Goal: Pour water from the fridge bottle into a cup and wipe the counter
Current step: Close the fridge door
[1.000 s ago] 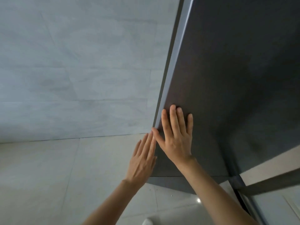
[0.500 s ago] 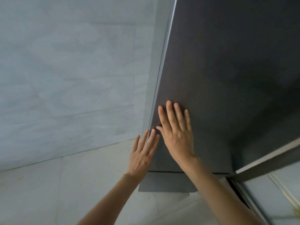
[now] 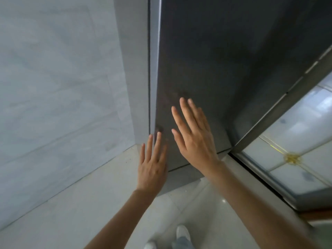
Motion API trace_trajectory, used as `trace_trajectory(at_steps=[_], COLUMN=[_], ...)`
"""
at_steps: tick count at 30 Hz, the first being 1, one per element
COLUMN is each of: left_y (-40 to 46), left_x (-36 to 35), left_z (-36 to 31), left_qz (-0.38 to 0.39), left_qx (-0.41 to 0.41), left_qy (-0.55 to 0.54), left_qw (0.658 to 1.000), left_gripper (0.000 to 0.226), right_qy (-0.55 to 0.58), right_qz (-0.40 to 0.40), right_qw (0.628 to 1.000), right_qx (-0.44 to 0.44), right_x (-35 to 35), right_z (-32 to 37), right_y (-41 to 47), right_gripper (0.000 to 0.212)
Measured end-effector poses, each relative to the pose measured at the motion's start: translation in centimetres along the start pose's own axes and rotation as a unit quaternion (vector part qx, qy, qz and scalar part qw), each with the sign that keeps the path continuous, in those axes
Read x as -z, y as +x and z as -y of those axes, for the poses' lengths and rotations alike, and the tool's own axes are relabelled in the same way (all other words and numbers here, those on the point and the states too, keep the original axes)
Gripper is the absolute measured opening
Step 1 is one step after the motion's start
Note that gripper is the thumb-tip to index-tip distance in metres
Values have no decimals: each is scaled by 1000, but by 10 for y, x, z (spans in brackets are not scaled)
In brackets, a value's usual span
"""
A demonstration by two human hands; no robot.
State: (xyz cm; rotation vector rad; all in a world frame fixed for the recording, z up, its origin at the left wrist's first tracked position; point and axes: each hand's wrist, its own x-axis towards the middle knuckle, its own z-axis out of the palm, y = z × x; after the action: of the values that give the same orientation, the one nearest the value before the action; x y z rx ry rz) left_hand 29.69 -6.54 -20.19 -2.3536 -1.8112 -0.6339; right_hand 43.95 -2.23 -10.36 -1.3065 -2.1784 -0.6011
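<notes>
Both hands at the shut fridge door, no bottle or cup in view.

The dark fridge door [image 3: 224,69] now sits nearly flush with the grey side panel [image 3: 133,78]; a second ago its left edge stood clear of the wall, so it looks just pushed closed. The right hand [image 3: 195,141], fingers straight and spread, has slid back from the door face, leaving smudges; the left hand [image 3: 152,166], flat and holding nothing, lies by the door's edge. Bottle, cup and counter are out of sight. A pale tiled floor [image 3: 71,212] and a shoe [image 3: 182,232] show below.
</notes>
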Motion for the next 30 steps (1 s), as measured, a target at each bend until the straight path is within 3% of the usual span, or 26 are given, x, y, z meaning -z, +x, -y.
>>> trace_trajectory(at_steps=[6, 16, 22, 30], left_y=[-32, -88, -128, -186], left_x=[-6, -31, -45, -52], left_z=[-2, -65, -151, -290], left_qz=[23, 137, 219, 241], left_qx=[-34, -123, -168, -284], left_qy=[-60, -73, -63, -89], left_qw=[997, 980, 959, 924], left_gripper=[60, 49, 51, 43], right_qy=[0, -8, -9, -33], right_qz=[111, 241, 248, 200], right_qw=[982, 882, 823, 760], right_qx=[-150, -405, -511, -617], right_x=[5, 57, 115, 198], right_z=[-9, -20, -20, -18], right_y=[-93, -298, -409, -527], right_gripper=[49, 49, 53, 51])
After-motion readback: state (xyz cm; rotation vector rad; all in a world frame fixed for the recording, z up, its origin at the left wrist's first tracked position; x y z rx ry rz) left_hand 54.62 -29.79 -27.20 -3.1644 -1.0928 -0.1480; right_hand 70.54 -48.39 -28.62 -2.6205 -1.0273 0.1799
